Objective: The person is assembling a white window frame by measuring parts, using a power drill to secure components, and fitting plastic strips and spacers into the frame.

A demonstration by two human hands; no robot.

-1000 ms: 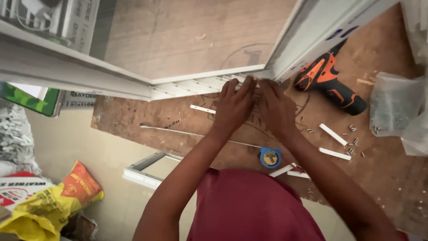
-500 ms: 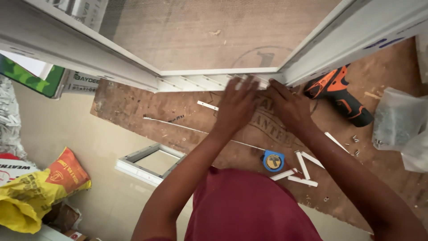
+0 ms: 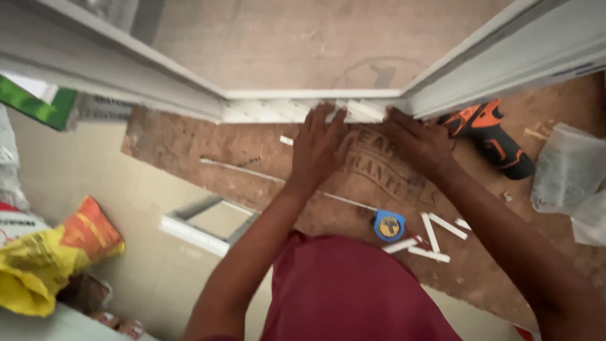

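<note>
Both hands [image 3: 319, 148] [image 3: 420, 140] on white frame [image 3: 284, 110], brown board floor [image 3: 189, 142], drill [image 3: 489, 136]

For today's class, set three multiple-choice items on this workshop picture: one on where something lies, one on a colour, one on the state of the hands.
1. Where does the power drill lie?
A. right of the right hand, on the brown board
B. on the yellow bag
C. inside the small frame

2. What colour is the tape measure?
A. green
B. blue with a yellow centre
C. white

3. How are the hands placed?
A. both gripping the drill
B. left hand in the air, right on the tape
C. both pressed open at the white frame corner

Answers: 1 A, the orange and black drill lies just right of that hand. 2 B, its case is blue around a yellow disc. 3 C, the fingers spread on the frame's lower rail.
</note>
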